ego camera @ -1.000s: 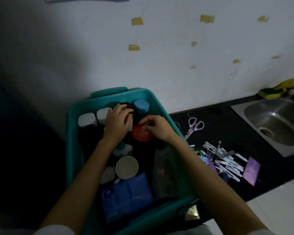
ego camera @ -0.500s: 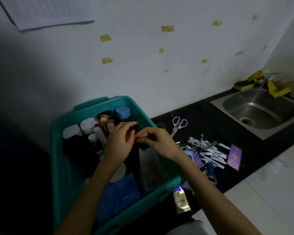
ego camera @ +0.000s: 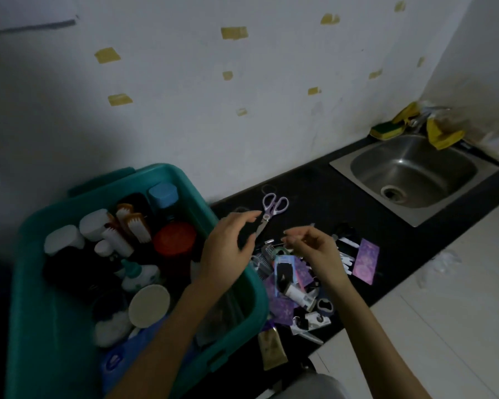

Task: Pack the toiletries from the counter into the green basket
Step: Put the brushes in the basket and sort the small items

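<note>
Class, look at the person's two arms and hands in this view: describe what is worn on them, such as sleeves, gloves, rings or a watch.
Both forearms are bare as far as the frame shows them; no sleeves show. The left hand and right hand wear no gloves. No watch, bracelet or ring can be made out, though the light is dim. At the bottom edge a patch of grey clothing shows between the arms.

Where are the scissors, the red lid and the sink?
scissors (ego camera: pixel 272 207): head view, on the purple handles.
red lid (ego camera: pixel 174 238): head view, on the lid's flat top, inside the basket.
sink (ego camera: pixel 415 168): head view, on the bare steel bowl.
</note>
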A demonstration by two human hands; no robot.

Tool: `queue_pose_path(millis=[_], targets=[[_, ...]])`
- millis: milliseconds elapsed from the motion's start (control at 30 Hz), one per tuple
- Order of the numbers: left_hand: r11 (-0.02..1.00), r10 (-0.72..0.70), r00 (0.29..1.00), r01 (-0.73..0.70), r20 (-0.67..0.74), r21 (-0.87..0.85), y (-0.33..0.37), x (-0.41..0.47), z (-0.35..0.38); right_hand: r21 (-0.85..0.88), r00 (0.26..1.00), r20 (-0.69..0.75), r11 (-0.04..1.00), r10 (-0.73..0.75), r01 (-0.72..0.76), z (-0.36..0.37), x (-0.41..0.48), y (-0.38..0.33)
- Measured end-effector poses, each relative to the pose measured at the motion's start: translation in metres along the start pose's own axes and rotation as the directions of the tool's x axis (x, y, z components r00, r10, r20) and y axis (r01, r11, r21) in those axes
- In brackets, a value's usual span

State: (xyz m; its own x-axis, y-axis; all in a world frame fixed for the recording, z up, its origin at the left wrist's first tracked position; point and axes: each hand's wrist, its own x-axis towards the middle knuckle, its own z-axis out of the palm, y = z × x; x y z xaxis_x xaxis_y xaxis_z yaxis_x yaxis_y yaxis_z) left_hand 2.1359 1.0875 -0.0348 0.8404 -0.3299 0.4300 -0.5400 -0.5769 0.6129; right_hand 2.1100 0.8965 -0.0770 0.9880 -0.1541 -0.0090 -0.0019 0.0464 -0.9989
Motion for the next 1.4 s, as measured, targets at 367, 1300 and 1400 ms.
queue_pose_path(millis=[367, 1300, 1400], targets=[[0.909, -0.397, 0.828, 0.296, 0.396, 0.293, -0.012, 0.071, 0.073, -0.057, 0.991, -0.028, 0.99, 0.131, -0.132, -0.074, 0.053, 0.007], [0.622, -0.722, 0.615, 0.379, 0.316, 0.685, -0.021, 0.074, 0.068, -0.813, 0.777, 0.522, 0.483, 0.352, 0.326, 0.035, 0.046, 0.103], [0.578, -0.745, 0.545, 0.238, 0.385, 0.78, -0.021, 0.076, 0.07, -0.891, 0.745, 0.45, 0.299, 0.492, 0.341, 0.057, 0.048, 0.115]])
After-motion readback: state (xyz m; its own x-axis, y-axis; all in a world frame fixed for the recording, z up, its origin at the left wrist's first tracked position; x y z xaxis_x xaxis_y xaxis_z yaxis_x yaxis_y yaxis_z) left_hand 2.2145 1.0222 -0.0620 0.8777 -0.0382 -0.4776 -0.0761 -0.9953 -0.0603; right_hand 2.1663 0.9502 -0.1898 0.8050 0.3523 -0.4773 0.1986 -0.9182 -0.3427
